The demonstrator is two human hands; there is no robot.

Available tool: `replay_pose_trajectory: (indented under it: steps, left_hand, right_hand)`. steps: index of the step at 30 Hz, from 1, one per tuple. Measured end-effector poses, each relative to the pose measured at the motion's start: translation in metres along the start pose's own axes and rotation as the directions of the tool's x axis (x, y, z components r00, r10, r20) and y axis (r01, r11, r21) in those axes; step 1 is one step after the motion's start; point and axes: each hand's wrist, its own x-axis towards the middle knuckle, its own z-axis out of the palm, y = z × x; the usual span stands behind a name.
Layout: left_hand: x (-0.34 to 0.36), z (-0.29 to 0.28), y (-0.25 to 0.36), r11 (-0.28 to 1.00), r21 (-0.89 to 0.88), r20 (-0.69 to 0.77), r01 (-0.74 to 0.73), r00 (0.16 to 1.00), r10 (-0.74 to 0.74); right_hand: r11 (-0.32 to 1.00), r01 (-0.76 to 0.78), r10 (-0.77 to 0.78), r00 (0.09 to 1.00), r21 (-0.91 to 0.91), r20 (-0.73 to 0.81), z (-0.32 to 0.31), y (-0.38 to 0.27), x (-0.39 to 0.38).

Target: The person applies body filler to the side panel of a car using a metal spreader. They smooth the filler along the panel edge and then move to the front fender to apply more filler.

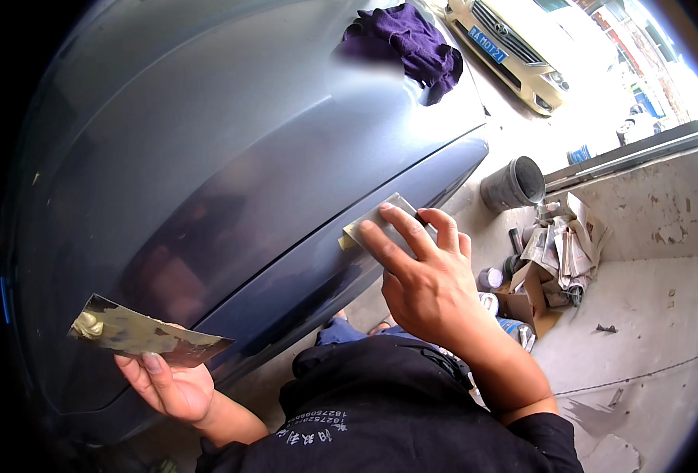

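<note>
My left hand (174, 386) grips a thin flat putty board (148, 335) from below, fingers and thumb pinching its edge. Its face is smeared with pale putty, and a thick lump of putty (88, 325) sits at its left end. In my right hand (432, 276) is a flat grey putty spreader (399, 206), with fingers laid along its face. The spreader is at the lower dark blue car panel (317, 252), just below a seam; whether its edge touches is hard to tell. A bit of yellowish putty (346, 240) shows at its left corner.
The car's large grey-blue panel (231, 110) fills the left, with a crumpled purple cloth (404, 47) at its far end. A bucket (514, 185), newspapers (566, 244) and a cardboard box (529, 296) stand by the right wall. A cream car (514, 47) is parked beyond.
</note>
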Motion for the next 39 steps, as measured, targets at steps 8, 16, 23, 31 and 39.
replay_pose_trajectory:
  steps: [8,16,23,31,39]
  left_hand:
    - [-0.001,-0.002,0.0,0.997,0.077,-0.043,0.013,0.999,-0.01]
    - [-0.001,0.0,-0.001,0.999,0.043,-0.027,-0.006,1.0,0.008]
    - [-0.003,-0.006,-0.001,0.996,0.092,-0.052,0.016,0.999,-0.011]
    - [-0.003,-0.004,-0.001,0.995,0.1,-0.058,0.027,0.998,-0.021]
    - [-0.001,-0.004,-0.003,0.996,0.091,-0.037,0.018,0.999,-0.015]
  right_hand:
    - [0.999,0.026,-0.023,0.998,-0.045,0.067,-0.006,0.002,-0.004]
    - [0.995,0.018,-0.017,1.0,-0.098,0.006,0.003,0.014,0.004]
    - [0.999,-0.034,0.034,0.999,-0.008,-0.014,-0.012,0.017,0.01]
    - [0.997,-0.003,0.006,0.999,-0.072,0.041,-0.003,0.023,0.009]
    - [0.999,-0.009,0.01,1.0,-0.05,0.011,0.001,0.024,0.013]
